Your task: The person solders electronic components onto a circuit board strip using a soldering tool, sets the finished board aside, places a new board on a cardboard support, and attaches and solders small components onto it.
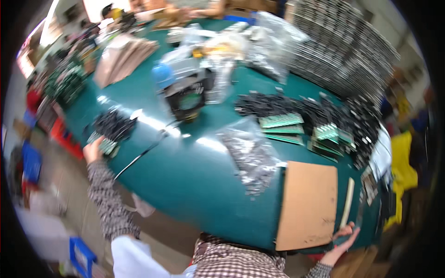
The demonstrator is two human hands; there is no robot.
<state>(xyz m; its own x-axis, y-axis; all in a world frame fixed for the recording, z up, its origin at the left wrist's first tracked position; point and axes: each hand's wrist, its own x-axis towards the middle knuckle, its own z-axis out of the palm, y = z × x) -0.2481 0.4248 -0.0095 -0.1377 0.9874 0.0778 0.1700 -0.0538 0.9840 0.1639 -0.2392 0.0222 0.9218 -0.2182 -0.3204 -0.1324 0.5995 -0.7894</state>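
Over at the table's left edge, my left hand (94,149) closes on a small stack of green circuit boards (109,147); blur hides the exact grip. A pile of black cable-like parts (113,124) lies right behind those boards. My right hand (344,237) is at the near right, fingers apart and nothing held. It is beside the lower right corner of a brown cardboard sheet (308,204). A pale strip (348,200) lies just beyond its fingers, with a thin metallic blade-like tool (360,208) next to it.
A clear bag of small metal parts (249,155) lies mid-table. Behind it are green board panels (281,121) and heaped black parts (320,111). A black device with a blue part (185,92) stands further back; its dark cord (143,153) crosses leftward. Stacked trays (340,46) rise at the back right.
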